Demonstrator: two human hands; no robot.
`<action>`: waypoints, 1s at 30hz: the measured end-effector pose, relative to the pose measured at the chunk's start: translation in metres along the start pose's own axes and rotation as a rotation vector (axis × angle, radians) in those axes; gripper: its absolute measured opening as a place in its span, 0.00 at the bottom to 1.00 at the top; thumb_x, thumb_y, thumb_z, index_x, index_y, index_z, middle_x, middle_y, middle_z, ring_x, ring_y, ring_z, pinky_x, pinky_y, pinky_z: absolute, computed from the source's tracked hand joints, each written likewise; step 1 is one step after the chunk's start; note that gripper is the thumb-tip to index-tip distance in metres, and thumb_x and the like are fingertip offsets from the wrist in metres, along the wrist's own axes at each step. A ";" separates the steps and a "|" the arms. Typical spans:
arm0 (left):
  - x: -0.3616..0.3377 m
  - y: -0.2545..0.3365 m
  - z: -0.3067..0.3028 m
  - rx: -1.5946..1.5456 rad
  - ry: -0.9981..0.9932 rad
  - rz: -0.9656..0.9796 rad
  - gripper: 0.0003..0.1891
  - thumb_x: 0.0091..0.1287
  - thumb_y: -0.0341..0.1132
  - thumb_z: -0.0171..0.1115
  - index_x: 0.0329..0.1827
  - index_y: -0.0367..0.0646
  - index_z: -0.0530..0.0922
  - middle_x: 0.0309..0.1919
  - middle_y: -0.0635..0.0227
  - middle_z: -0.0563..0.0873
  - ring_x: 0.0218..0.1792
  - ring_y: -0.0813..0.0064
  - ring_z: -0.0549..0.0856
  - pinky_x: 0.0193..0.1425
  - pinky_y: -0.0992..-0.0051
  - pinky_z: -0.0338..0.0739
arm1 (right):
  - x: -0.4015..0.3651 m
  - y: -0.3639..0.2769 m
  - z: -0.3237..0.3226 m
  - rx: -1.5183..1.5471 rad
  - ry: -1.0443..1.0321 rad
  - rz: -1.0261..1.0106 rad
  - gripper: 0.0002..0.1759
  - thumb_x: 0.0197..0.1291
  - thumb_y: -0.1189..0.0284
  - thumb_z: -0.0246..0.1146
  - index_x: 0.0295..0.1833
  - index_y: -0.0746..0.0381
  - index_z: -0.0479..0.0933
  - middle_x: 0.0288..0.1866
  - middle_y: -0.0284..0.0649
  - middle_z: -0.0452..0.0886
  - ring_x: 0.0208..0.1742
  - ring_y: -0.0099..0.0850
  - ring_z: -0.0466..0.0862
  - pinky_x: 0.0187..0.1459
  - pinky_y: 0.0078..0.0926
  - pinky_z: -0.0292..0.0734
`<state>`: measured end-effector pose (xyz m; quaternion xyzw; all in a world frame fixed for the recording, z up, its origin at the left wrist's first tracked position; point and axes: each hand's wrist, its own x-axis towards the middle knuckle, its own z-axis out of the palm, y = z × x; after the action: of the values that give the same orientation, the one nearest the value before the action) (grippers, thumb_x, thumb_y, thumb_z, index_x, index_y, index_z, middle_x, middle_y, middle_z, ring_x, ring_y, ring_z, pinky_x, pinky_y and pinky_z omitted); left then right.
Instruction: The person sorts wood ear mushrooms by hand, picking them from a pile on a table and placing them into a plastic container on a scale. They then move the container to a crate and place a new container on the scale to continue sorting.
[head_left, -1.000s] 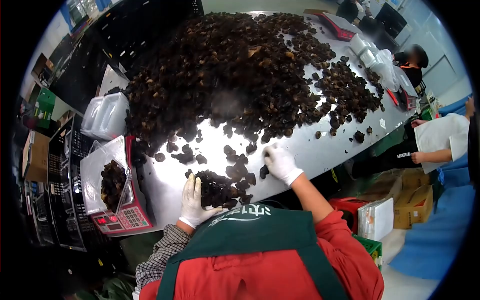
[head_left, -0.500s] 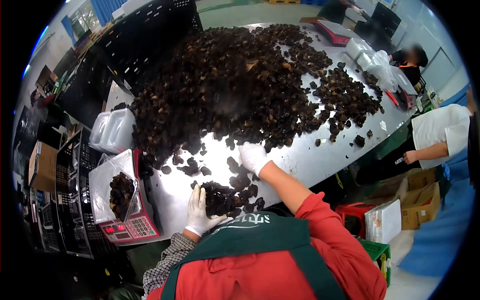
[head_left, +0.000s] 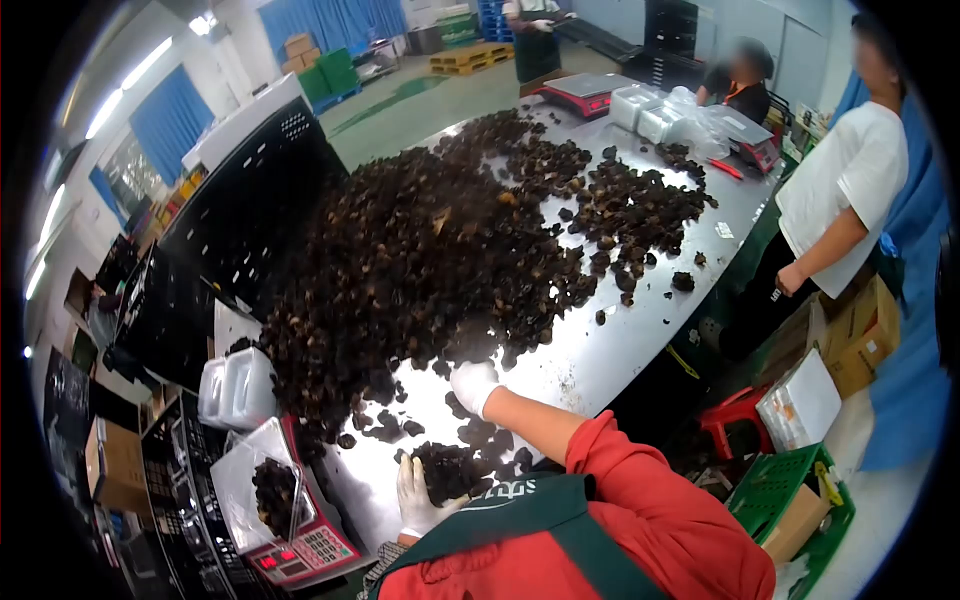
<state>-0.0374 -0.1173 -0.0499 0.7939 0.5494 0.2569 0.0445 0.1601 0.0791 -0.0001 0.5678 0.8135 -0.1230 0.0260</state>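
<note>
A large heap of dark, dried mushroom-like pieces (head_left: 400, 250) covers much of the metal table (head_left: 590, 365). Gloved in white, my right hand (head_left: 474, 388) rests at the heap's near edge, its fingers bent down and hard to make out against the pieces. My left hand (head_left: 422, 500), also white-gloved, lies with fingers spread against the left side of a small pile (head_left: 450, 472) near the table's front edge. Left of it, a red scale (head_left: 310, 545) bears a clear bag with dark pieces (head_left: 274, 495).
White plastic trays (head_left: 245, 388) stand beside the scale, and black crates (head_left: 255, 200) rise behind. Across the table are another scale (head_left: 583, 90) and clear bags (head_left: 690, 120). A person in white (head_left: 845, 200) stands at the right; others are farther back. A green crate (head_left: 780, 500) is at lower right.
The view has tilted up and shows more of the room. My right hand remains near the heap's edge, and my left hand is still beside the small pile.
</note>
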 end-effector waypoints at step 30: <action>-0.002 -0.002 0.005 0.013 0.044 0.005 0.59 0.42 0.56 0.79 0.71 0.33 0.55 0.69 0.35 0.59 0.69 0.40 0.63 0.70 0.49 0.60 | 0.006 0.006 -0.002 -0.111 -0.083 -0.043 0.13 0.60 0.71 0.58 0.47 0.56 0.85 0.49 0.37 0.86 0.48 0.36 0.87 0.40 0.45 0.80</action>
<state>-0.0376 -0.1174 -0.0554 0.7895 0.5500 0.2711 0.0266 0.1635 0.0867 0.0002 0.5422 0.8294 -0.1016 0.0885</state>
